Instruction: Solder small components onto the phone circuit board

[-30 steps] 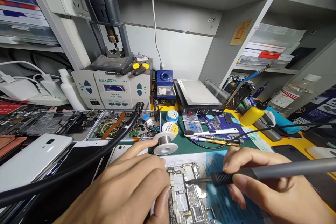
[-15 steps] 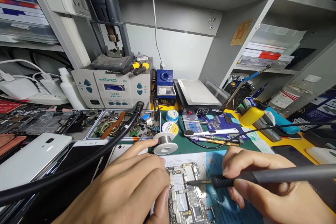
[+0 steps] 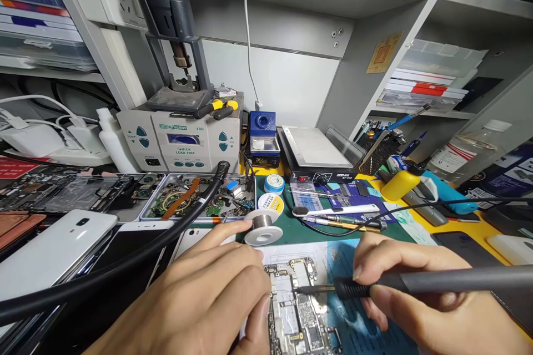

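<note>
My right hand (image 3: pixel 420 288) grips a soldering iron (image 3: pixel 466 279) by its ridged dark collar. The iron's slim tip touches, or sits just over, a phone logic board (image 3: pixel 291 310) near its middle. My left hand (image 3: pixel 200 299) lies along the board's left edge, index finger stretched to the rim of a solder wire spool (image 3: pixel 263 228). Its other fingers curl down towards the thumb, and they hide whatever may be between them. Beneath the board is a white and blue printed sheet (image 3: pixel 353 310).
A thick black hose (image 3: pixel 137 255) crosses the left side over phones (image 3: pixel 54 255). Behind stand a hot-air station (image 3: pixel 179 141), a blue soldering station (image 3: pixel 263 138) and a heating plate (image 3: pixel 320 147). A toothbrush (image 3: pixel 337 209), flux tins (image 3: pixel 270 203) and a parts tray (image 3: pixel 152 213) lie nearer.
Both hands, the soldering iron and the board hold nearly the same positions. The background has shifted very slightly to the right with the camera.
</note>
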A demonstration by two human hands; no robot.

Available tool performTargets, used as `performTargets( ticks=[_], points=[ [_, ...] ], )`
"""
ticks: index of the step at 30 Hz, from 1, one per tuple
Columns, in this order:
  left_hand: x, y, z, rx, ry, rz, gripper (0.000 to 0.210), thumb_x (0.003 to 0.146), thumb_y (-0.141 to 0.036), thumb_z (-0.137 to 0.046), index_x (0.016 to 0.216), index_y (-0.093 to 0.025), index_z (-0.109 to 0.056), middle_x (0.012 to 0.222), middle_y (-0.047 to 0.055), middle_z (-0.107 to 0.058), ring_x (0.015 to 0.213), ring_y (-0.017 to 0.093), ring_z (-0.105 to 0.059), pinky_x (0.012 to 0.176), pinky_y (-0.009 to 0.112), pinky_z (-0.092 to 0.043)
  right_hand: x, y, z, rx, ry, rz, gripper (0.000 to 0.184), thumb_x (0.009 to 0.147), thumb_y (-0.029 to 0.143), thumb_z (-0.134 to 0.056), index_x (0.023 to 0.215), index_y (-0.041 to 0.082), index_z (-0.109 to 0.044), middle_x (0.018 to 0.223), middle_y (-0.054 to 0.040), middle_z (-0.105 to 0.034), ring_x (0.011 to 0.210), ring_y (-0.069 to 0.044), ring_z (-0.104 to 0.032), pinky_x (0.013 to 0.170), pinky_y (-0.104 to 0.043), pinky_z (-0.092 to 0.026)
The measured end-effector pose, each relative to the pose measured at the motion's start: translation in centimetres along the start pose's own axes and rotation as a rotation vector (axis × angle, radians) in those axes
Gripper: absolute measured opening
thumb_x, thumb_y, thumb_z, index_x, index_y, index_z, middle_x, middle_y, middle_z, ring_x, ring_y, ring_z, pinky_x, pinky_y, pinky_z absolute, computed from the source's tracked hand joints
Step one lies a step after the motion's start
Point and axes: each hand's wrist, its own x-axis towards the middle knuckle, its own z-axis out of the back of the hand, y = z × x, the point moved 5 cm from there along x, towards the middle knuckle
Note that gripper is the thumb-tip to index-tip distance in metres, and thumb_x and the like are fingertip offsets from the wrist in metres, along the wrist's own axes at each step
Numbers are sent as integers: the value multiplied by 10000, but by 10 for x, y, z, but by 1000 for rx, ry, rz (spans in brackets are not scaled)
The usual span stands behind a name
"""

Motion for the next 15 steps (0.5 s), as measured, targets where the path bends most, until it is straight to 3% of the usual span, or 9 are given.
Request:
performTargets(
  ticks=[15],
  points=[
    [1, -3, 3, 26, -27, 2, 195, 801, -32, -597, 844, -221, -584, 749, -59, -703, 765, 115, -738, 1094, 315, -510, -1, -2, 2, 20, -20, -36, 71, 737, 191, -719, 689, 242, -711, 648, 11, -633, 463, -137, -541, 495, -284, -456]
  ],
)
